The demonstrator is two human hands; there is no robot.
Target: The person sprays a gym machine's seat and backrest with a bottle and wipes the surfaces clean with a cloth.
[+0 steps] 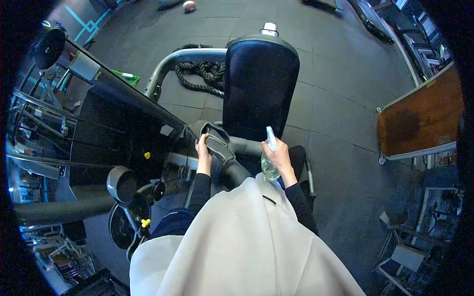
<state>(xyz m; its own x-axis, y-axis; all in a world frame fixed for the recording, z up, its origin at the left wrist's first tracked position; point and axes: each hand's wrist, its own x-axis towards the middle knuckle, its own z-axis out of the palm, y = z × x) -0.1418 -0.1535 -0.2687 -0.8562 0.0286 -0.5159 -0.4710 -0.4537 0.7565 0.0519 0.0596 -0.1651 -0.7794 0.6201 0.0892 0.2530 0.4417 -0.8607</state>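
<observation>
My right hand is wrapped round a clear spray bottle with a white nozzle, its lower part resting near the pale garment. To the left, my left hand has its fingers closed at the edge of a grey strap-like handle on the gym machine. Just beyond both hands stands a black padded backrest, tilted away. A grey metal frame tube runs beneath it, between the hands.
A thick black rope lies coiled left of the backrest. The machine's dark upright and round pads stand at left. A brown board is at right. A red and white ball sits far ahead.
</observation>
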